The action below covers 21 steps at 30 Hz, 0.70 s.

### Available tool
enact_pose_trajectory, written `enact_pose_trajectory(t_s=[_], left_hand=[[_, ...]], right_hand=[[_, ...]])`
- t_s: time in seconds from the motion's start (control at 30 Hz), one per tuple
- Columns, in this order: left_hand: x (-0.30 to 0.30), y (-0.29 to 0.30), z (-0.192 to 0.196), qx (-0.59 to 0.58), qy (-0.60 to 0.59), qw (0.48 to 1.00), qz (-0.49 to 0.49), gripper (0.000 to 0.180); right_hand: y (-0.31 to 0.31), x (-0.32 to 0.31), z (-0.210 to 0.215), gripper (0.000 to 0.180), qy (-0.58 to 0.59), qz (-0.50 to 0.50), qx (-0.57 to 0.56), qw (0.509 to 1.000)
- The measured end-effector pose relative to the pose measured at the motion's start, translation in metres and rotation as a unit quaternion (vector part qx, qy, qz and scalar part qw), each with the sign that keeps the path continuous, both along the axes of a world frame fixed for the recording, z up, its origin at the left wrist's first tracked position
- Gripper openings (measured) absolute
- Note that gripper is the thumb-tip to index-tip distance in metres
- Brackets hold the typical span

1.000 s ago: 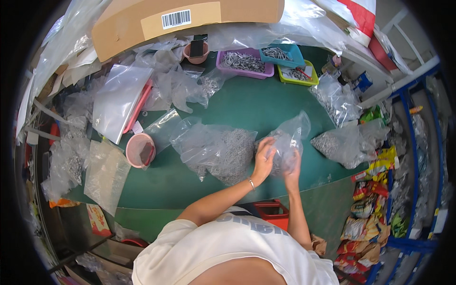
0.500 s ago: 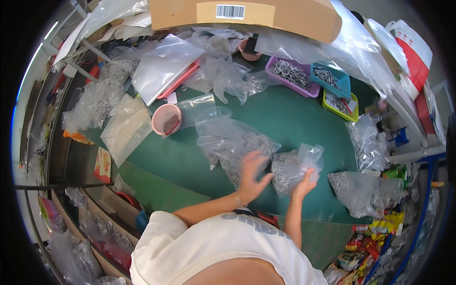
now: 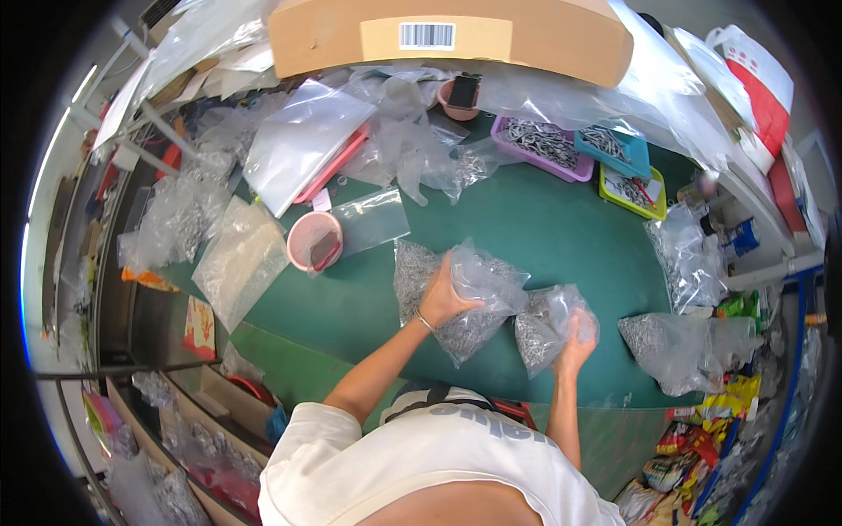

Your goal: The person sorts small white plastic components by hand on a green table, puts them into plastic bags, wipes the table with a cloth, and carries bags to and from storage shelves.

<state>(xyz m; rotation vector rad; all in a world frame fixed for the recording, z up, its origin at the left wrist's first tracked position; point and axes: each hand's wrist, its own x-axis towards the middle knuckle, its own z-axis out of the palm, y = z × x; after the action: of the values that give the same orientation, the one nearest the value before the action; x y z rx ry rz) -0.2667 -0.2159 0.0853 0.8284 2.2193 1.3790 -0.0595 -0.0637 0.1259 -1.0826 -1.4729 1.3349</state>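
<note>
My left hand (image 3: 443, 301) is curved around the gathered plastic of a clear bag of small grey metal parts (image 3: 474, 329), thumb and fingers apart with plastic between them. Another filled part of clear bag (image 3: 414, 276) lies just left of that hand; I cannot tell whether it is a separate bag. My right hand (image 3: 574, 344) is closed on the upper plastic of a smaller clear bag of metal parts (image 3: 537, 337), and its fingertips are partly behind the film. Both bags rest on the green tabletop (image 3: 351, 294), nearly touching.
Another filled bag (image 3: 658, 351) lies to the right. Purple (image 3: 574, 171), blue (image 3: 640, 162) and yellow-green (image 3: 653, 209) trays of metal pieces stand at the back right. A pink cup (image 3: 303, 250) and flat plastic bags (image 3: 237, 267) are on the left; a cardboard box (image 3: 324, 35) spans the back.
My left hand has moved up and left and taken hold of the bag. That bag's loose plastic, earlier spread to the left, is now bunched to the right. My right hand still holds the smaller bag.
</note>
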Motion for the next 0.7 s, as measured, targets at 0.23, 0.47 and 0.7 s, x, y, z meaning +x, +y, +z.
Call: enact_pose_trajectory(t_s=[0.23, 0.47, 0.7], left_hand=[[-0.015, 0.009, -0.033, 0.109, 0.262, 0.959, -0.009, 0.031], [-0.009, 0.016, -0.014, 0.105, -0.054, 0.97, 0.214, 0.03], [0.03, 0.031, 0.013, 0.268, -0.12, 0.952, 0.082, 0.017]], right_hand=[[-0.015, 0.007, 0.005, 0.014, 0.049, -0.138, -0.081, 0.986], [-0.012, 0.029, 0.059, 0.02, 0.17, -0.319, -0.078, 0.929], [-0.017, 0.131, 0.093, 0.022, 0.18, -0.32, -0.056, 0.928]])
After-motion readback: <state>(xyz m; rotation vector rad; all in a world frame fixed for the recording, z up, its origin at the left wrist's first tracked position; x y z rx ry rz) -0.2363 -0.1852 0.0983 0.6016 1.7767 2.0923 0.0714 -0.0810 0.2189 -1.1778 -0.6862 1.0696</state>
